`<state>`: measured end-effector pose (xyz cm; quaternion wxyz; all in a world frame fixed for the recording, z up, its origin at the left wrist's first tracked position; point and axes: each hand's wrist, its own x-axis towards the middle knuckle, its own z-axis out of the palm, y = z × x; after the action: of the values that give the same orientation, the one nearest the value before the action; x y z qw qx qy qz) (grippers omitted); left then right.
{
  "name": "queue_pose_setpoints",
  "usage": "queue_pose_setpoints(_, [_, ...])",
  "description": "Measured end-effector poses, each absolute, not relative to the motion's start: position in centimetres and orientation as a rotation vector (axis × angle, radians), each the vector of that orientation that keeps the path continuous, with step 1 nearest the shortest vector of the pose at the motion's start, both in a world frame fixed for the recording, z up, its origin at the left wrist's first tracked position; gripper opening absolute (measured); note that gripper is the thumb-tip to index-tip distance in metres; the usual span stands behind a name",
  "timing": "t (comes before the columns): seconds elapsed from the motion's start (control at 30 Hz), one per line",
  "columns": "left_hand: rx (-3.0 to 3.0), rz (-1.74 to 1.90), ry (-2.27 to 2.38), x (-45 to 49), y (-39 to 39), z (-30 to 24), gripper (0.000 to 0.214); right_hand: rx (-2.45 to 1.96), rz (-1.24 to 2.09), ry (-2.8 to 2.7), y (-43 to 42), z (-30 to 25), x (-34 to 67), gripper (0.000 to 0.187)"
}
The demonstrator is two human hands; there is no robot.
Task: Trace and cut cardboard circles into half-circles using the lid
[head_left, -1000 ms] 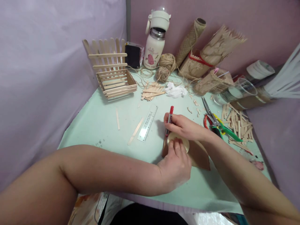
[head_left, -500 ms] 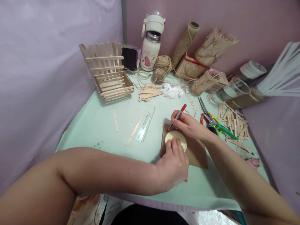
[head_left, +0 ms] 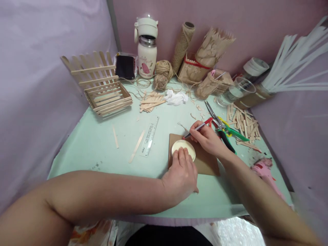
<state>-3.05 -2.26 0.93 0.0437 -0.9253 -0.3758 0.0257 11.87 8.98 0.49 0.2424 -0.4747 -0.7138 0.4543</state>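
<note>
My left hand presses its fingertips down on a round cream lid, holding it against a piece of brown cardboard. The fingers lie close together and hide the lid's near part. In my right hand is a pen with a red end, gripped between thumb and fingers. The pen slants, its tip down at the lid's far edge over the cardboard. Whether the tip touches the cardboard, I cannot tell.
Left of the cardboard lie a clear ruler and craft sticks. A slatted stick basket and a bottle stand behind. Scissors, green-handled cutters and a pink glue gun lie right.
The view has swung right, so everything sits farther left and more of the pink glue gun shows. The pen has tilted lower and its tip has shifted rightward along the lid's far edge.
</note>
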Motion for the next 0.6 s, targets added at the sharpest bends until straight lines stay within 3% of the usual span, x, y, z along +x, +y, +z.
queue_pose_setpoints(0.6, [-2.758, -0.014, -1.145, -3.0, -2.3, -0.3, 0.089, -1.491, 0.839, -1.798, 3.8, -0.9, 14.2, 0.025])
